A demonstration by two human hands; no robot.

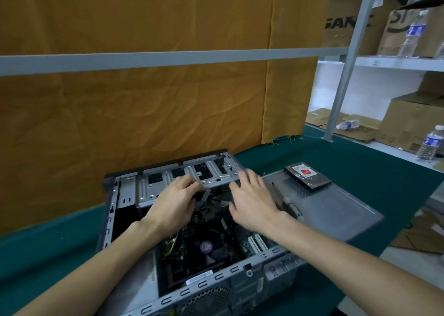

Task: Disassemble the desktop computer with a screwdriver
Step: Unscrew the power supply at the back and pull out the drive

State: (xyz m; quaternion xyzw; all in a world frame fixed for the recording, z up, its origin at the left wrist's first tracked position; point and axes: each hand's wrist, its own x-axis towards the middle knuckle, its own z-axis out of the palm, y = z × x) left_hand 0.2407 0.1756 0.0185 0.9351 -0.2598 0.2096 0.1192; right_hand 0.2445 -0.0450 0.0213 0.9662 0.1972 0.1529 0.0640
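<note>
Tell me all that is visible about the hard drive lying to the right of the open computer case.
The hard drive is a flat rectangular block with dark sides and a silvery top carrying a white label with a red mark. It lies flat, label up, on the far corner of the grey side panel, over its perforated vent area. Neither hand touches it. Label text is unreadable.

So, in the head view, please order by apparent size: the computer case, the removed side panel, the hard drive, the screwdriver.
1. computer case
2. side panel
3 and 4. hard drive and screwdriver: too alike to rank; the screwdriver looks longer, the drive broader.
</note>
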